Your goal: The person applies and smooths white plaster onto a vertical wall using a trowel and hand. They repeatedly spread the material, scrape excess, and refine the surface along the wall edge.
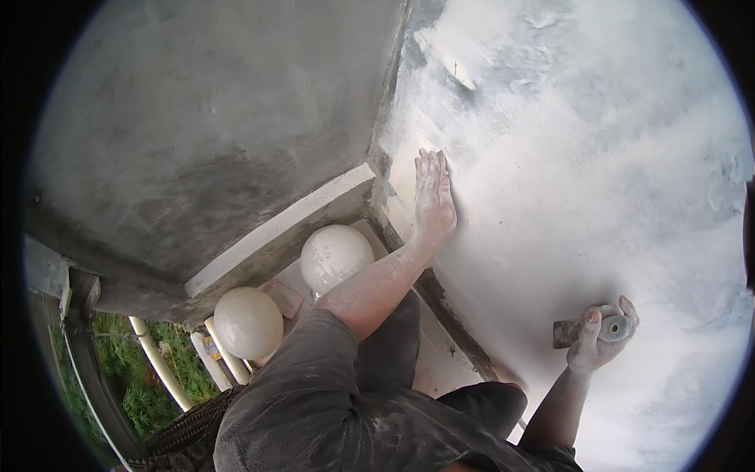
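Dust-coated left hand (pixel 435 200) against a patchy, chalky white wall (pixel 527 197)

The left hand lay along the wall near its corner with a smooth dark-grey wall (pixel 212 102), its fingers straight and pressed together. Lower and to the right, the equally dusty right hand (pixel 589 351) gripped a small grey, round-ended tool (pixel 621 330) with a pale yellow centre. Its thumb and fingers pinched the tool from opposite sides, and a dark, squarish piece (pixel 563 334) jutted out beside the thumb. The tool was in front of the white wall; contact could not be told. Left of the left forearm, two glossy white globes (pixel 336 258) sat near a long pale ledge (pixel 279 230). At lower left, green plants (pixel 122 358) showed behind cream-coloured posts (pixel 161 366).
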A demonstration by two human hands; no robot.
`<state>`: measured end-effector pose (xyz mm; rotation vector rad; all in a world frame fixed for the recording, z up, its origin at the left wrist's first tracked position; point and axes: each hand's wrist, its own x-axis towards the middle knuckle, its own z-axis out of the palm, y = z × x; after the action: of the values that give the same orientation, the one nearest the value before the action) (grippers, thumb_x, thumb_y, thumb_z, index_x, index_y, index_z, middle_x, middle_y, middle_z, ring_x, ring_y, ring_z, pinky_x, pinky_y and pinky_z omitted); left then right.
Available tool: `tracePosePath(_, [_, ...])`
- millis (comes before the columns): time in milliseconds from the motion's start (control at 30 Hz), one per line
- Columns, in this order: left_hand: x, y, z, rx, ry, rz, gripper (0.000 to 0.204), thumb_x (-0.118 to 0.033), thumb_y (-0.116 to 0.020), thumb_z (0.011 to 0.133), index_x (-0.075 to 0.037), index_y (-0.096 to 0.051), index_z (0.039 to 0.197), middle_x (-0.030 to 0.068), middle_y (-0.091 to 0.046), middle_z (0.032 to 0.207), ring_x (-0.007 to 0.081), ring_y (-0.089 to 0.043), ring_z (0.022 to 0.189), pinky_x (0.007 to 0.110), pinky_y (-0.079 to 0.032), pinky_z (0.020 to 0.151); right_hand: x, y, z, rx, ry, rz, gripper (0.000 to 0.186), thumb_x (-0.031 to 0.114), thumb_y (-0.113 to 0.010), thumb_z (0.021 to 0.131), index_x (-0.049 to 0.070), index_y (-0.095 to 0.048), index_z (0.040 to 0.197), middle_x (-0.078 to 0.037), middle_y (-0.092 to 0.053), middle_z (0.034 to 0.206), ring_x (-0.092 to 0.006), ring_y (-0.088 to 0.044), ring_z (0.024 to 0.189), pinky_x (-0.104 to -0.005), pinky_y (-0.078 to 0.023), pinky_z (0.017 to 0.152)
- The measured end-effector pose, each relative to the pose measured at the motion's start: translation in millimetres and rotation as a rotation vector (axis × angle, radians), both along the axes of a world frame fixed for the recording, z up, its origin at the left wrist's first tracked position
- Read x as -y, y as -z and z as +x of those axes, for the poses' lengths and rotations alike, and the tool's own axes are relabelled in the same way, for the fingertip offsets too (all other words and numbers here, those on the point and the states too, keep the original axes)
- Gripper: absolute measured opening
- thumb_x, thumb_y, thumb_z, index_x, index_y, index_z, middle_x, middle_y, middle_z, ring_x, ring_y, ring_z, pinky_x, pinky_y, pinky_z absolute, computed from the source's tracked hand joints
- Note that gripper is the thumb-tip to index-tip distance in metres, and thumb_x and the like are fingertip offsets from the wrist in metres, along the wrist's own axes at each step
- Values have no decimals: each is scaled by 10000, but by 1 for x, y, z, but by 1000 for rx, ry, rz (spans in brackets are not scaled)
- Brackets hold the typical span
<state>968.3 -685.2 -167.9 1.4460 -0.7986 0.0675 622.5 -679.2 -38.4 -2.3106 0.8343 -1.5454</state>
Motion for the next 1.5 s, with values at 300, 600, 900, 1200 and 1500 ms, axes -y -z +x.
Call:
tracePosePath(300, [-93,23,-87,-447,214,98,372,-275,-466,1101,19,-669,1206,151,-743,1091,313,-704,972,418,-526,891,-30,16,43,125,-250,288,567,395,-733,973,22,-470,1309,-26,-562,814,-91,-524,657,-249,-437,629])
tracePosePath(600, [-90,17,-92,-740,546,-53,434,-402,-522,1096,-7,-701,1123,4,-704,928,70,-626,813,279,-521,738,-42,104,73,-512,-222,553,404,322,-700,963,13,-610,1206,-145,-673,1033,-380,-659,969,-452,-518,903])
tracePosePath(900, [-144,29,-91,-91,987,532,371,-351,-580,1048,-55,-749,1193,196,-563,1454,290,-557,1314,413,-433,1094,-12,149,72,-63,-497,1163,274,218,-617,1048,40,-581,1253,-105,-665,1043,-202,-670,1001,-361,-559,851])
tracePosePath(1200, [-180,25,-95,-689,492,399,483,-413,-477,1094,-1,-717,1173,121,-735,976,206,-691,886,376,-544,817,-43,154,124,356,-732,1489,381,107,-622,1036,43,-482,1385,-121,-641,1142,-201,-678,972,-348,-584,843])
tracePosePath(1500, [-221,35,-89,-470,38,381,578,-470,-413,1098,22,-711,1148,208,-739,935,328,-718,884,444,-537,839,-89,186,156,-46,-785,1287,310,83,-667,1006,-17,-580,1286,-84,-692,1076,-138,-664,944,-311,-561,841])
